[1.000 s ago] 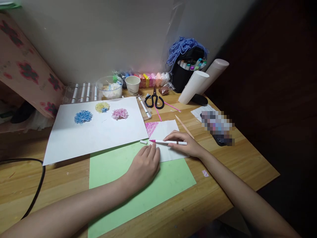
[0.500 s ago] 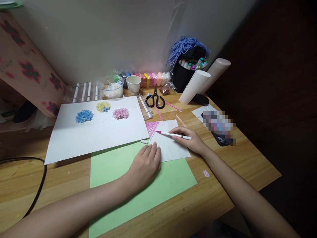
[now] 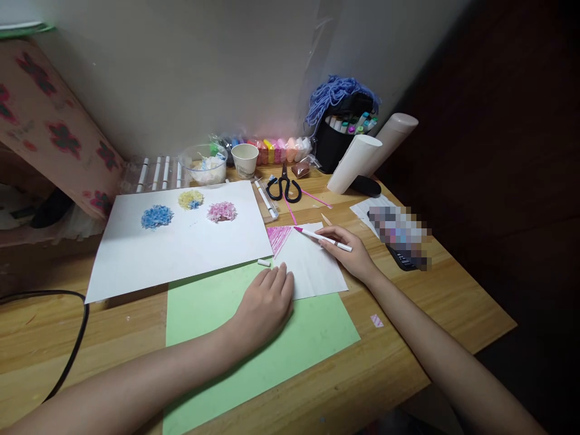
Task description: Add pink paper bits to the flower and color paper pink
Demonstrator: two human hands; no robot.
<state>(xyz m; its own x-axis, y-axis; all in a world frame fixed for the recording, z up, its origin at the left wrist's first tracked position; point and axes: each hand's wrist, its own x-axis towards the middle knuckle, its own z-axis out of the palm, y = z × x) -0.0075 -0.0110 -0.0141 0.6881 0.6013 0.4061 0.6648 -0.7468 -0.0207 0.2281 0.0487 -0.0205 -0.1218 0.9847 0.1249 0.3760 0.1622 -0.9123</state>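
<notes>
Cap: off, lying by the top edge of the green sheet.
Left hand: fingers together, gripping nothing, resting at the edge of the white paper.
Pink hatching: upper-left corner of the paper; colouring seems in hand.
Marker: nib just right of the hatching; another stroke would call for steady paper.
Right hand: fingers clamped on the marker.

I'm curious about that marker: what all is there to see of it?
The marker is slim and white, plastic by its look, with an uncapped magenta tip. It slants in the right grip, tip pointing left and away, beside the magenta scribble near the far edge of the small sheet. Whether it touches the paper, I can't tell.
</notes>
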